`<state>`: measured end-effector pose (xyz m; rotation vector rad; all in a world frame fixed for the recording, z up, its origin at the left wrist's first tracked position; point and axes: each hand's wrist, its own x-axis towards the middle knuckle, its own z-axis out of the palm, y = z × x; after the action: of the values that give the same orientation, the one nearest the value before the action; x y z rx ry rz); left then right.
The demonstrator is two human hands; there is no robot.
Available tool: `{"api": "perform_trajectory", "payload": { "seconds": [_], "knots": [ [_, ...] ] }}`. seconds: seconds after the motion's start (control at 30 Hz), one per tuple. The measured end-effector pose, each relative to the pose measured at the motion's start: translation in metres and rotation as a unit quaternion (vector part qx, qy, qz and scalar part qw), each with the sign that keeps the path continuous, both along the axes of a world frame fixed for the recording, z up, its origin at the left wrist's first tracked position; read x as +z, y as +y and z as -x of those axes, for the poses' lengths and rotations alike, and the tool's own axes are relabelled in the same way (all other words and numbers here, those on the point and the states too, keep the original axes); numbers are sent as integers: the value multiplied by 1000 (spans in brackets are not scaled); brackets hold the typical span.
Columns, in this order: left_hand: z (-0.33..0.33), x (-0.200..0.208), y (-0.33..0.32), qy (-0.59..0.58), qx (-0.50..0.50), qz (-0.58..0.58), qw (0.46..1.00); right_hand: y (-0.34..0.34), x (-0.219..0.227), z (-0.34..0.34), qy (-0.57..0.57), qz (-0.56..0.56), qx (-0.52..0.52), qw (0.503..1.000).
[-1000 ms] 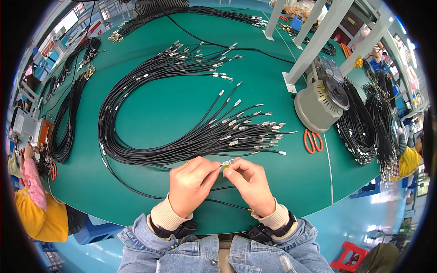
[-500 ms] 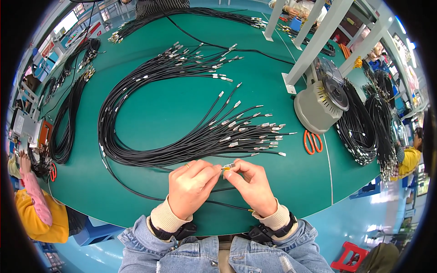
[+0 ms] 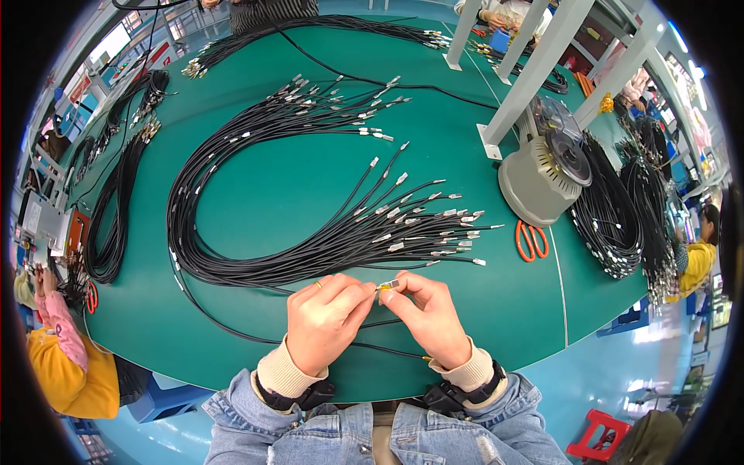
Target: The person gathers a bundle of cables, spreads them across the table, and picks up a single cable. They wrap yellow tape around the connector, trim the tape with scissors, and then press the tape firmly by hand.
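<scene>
Just above the table's near edge, my two hands meet fingertip to fingertip. A small metal connector (image 3: 388,285) with a yellow part sits at the meeting point. My right hand (image 3: 428,316) pinches the connector between thumb and forefinger. My left hand (image 3: 328,319) is closed in a pinch at the connector's left end; its fingers hide most of what they hold. Beyond the hands lies a big curved bundle of black cables (image 3: 232,260), with silver connectors and white tags at the ends. One loose black cable (image 3: 256,336) runs under my hands to a yellow-tipped end by my right wrist.
A grey rounded machine (image 3: 535,186) stands at the right beside a metal post (image 3: 535,85), orange-handled scissors (image 3: 532,242) before it. More cable bundles lie left (image 3: 116,209), far back (image 3: 325,29) and right (image 3: 612,225) on the green table (image 3: 480,325). Co-workers sit around.
My right fingers have shifted slightly at the connector, and more of its yellow part shows. Both hands otherwise stay in place. The co-worker's hands at the left have moved a little.
</scene>
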<state>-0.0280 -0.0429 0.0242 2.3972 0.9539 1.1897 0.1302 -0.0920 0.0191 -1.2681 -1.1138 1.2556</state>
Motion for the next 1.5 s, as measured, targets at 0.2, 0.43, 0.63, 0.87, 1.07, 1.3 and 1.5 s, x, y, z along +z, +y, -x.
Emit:
{"api": "perform_trajectory", "payload": {
  "seconds": [0.2, 0.43, 0.63, 0.87, 1.07, 1.3, 1.5],
  "knots": [
    [0, 0, -2, -3, -2, 22, 1000, 0, 0, -1, -2, -3, 7, 1000],
    [-1, 1, -1, -2, -6, 11, 1000, 1, 1, -1, -3, -2, 13, 1000],
    [1, -5, 1, 3, -7, -53, 999, 0, 4, -2, 13, 16, 20, 1000],
    [1, -8, -1, -8, 22, -27, 999, -5, 5, -3, 202, 92, 29, 975],
    [-2, -1, -4, -16, 30, 13, 999, -5, 4, 7, 143, 62, -5, 988],
    [-2, 3, -4, -37, 27, 45, 998, -3, -1, 5, 122, 42, -11, 992],
    [-2, -2, -5, -46, 22, 57, 997, -2, -2, 6, 110, 34, -14, 993]
  ]
}}
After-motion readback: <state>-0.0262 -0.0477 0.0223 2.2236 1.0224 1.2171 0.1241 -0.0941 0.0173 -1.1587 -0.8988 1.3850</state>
